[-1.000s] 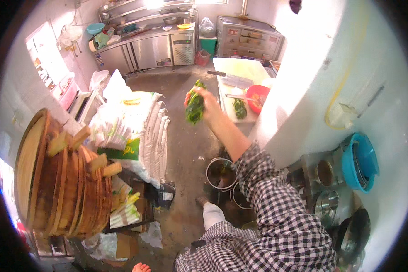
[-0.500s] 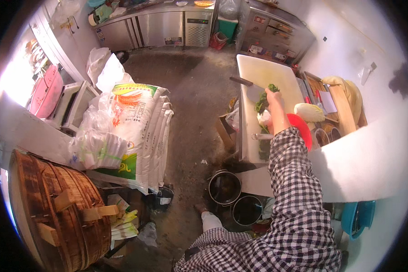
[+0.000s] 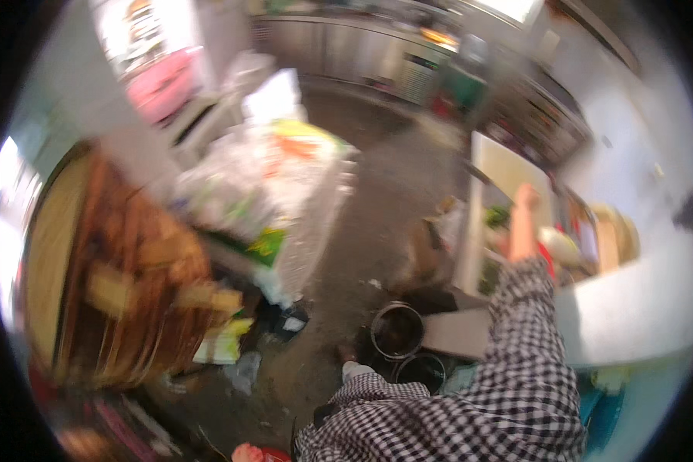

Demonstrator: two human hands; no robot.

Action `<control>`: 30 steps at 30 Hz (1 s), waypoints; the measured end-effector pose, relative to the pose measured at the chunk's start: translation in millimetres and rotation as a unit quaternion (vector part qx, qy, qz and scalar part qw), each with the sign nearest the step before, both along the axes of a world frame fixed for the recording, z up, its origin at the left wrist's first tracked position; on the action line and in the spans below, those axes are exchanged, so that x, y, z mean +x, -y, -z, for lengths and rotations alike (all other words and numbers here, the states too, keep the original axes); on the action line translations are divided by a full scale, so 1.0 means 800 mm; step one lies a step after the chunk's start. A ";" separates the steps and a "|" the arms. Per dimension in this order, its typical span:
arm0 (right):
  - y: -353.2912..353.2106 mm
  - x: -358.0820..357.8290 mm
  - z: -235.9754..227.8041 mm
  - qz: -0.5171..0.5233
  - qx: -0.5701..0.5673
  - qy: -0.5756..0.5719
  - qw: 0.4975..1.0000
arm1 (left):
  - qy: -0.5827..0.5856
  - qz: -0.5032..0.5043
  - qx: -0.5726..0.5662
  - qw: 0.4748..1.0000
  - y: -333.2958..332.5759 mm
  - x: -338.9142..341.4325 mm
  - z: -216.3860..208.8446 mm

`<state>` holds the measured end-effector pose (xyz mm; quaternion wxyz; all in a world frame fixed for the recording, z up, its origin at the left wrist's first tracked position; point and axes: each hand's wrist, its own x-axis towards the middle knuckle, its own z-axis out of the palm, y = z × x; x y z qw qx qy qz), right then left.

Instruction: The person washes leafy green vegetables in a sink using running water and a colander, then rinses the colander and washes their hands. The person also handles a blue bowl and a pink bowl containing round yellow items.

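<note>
My right hand, blurred, reaches over the pale cutting board. Its fingers are smeared, so what they do cannot be told. To its left lie leafy greens, apart from the hand. A knife handle juts over the board's left edge. A pale cabbage rests right of my wrist, and a red rounded thing is partly hidden behind my forearm. At the lower edge, my left hand seems closed against a red object, mostly cut off by the frame.
Stacked printed sacks stand left of the aisle, with plastic bags on top. A large wooden steamer fills the near left. Dark round buckets sit on the floor below the board. Steel counters line the back.
The view has swung, shifting the scene rightward and blurring it. My right hand has come off the greens and moved right of them. My left hand and a red object now show at the lower edge.
</note>
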<state>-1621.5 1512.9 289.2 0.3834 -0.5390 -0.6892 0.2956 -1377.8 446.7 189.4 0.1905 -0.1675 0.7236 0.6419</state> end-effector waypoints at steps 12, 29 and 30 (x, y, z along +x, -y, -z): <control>0.806 0.092 0.039 -0.641 -0.480 0.232 0.552 | 0.120 -0.556 0.044 0.822 -0.009 0.442 0.004; 1.576 0.750 0.026 -0.905 -0.056 0.377 -0.192 | 0.012 -0.922 0.087 0.377 -0.089 0.971 -0.047; 1.601 0.784 0.031 -0.907 -0.047 0.359 -0.215 | 0.007 -0.929 0.094 0.359 -0.078 0.992 -0.049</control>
